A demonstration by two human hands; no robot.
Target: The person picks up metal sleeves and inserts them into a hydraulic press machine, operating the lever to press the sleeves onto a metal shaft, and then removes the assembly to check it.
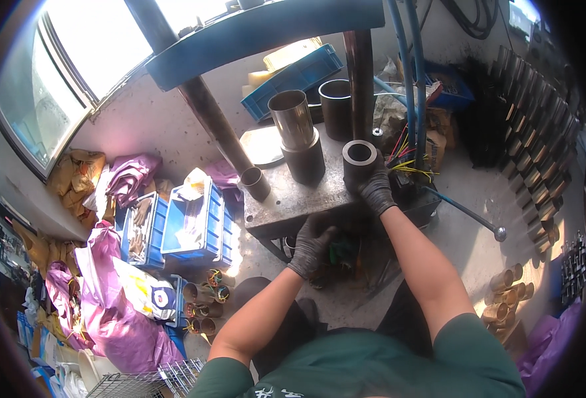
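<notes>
My right hand [377, 192], in a dark grey knit glove, is wrapped round the side of a thick-walled dark metal sleeve [358, 170]. The sleeve stands upright at the right part of a steel press table [293, 207], its light ring-shaped top facing up. In front of the table's near edge is my left hand [311, 247], gloved alike, thumb apart from the fingers and nothing seen in it. Left of the sleeve, a shiny metal tube [291, 123] sits upright on a dark cylinder [304, 162]. A short tube [256, 184] stands at the table's left corner.
Press columns [217, 126] and a blue crossbeam [266, 43] frame the table. Behind stands a wide dark cylinder [336, 113]. A ball-ended lever [469, 215] juts out at right. Blue crates [193, 222] lie left; stacked metal tubes [525, 139] line the right.
</notes>
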